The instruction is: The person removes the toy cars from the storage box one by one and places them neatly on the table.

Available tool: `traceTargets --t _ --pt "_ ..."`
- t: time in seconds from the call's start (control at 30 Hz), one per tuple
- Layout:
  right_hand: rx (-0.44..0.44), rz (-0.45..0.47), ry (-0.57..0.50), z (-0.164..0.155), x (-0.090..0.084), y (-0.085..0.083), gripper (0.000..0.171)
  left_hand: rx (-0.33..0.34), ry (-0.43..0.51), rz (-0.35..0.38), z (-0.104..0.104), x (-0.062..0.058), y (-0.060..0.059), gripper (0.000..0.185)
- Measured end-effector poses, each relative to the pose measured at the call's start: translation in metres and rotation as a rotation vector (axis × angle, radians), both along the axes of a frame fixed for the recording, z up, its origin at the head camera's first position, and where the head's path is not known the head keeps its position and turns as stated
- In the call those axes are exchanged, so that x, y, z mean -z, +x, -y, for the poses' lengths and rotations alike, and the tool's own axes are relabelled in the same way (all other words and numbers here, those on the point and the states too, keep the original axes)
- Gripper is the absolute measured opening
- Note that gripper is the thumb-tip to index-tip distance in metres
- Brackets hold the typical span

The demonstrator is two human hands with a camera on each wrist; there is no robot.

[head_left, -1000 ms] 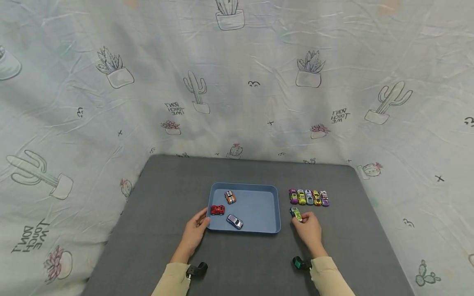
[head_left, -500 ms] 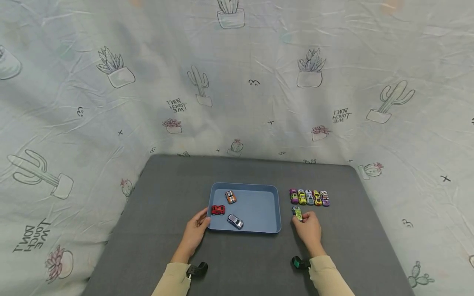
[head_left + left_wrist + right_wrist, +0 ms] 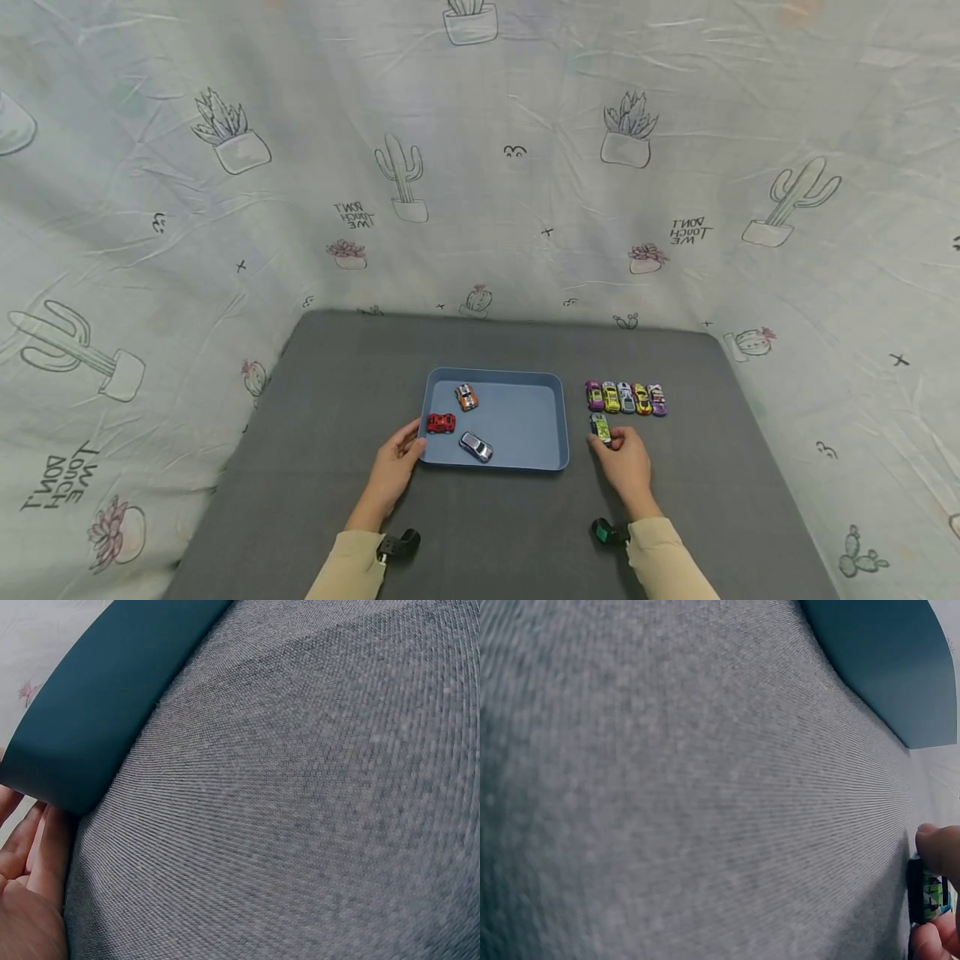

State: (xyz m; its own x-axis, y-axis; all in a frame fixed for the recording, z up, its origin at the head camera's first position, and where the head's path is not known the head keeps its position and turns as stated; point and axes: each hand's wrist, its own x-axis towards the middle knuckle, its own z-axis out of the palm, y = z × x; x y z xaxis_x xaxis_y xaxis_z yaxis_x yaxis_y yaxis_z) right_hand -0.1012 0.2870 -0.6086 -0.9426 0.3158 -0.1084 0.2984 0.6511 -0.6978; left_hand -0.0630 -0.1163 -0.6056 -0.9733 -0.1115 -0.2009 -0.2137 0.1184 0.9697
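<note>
Five toy cars (image 3: 626, 399) just beyond right grip (image 3: 625, 463) pinching green car (image 3: 600, 427), left grip (image 3: 393, 472) relaxed against tray (image 3: 558, 433)

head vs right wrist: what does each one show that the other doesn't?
Head only: left hand at the tray's corner, three cars inside the tray, a row of five cars on the mat. Right wrist only: close-up of the green car's patterned side and the fingertips pinching it. Both: right hand, green car, blue tray, grey mat.
</note>
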Motion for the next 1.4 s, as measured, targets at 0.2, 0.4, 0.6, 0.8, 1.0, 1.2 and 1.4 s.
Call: traceTargets --t 0.2,0.4,0.6,0.8,1.0,1.2,1.4 --pt "0.007 0.017 -0.002 0.000 0.000 0.001 0.047 0.015 0.028 0.034 0.001 -0.008 0.001 0.048" --pt "0.014 0.014 0.003 0.001 0.000 0.001 0.050 0.035 0.030 0.021 -0.002 -0.026 0.004 0.048" --pt "0.007 -0.003 -0.009 0.000 0.001 0.002 0.053 0.004 0.016 0.026 0.001 -0.009 0.002 0.047" --pt "0.007 -0.011 -0.012 0.000 0.000 0.001 0.053 -0.004 0.008 0.010 0.001 -0.003 0.001 0.048" --pt "0.011 -0.083 -0.088 -0.001 -0.007 0.000 0.061 0.021 0.021 0.029 -0.001 -0.013 0.002 0.049" --pt "-0.052 -0.136 -0.104 0.014 -0.032 -0.007 0.063 0.005 0.021 0.024 0.002 -0.005 -0.001 0.048" --pt "-0.127 -0.142 -0.119 0.042 -0.045 -0.011 0.061 -0.019 0.017 0.011 -0.001 -0.005 0.001 0.047"
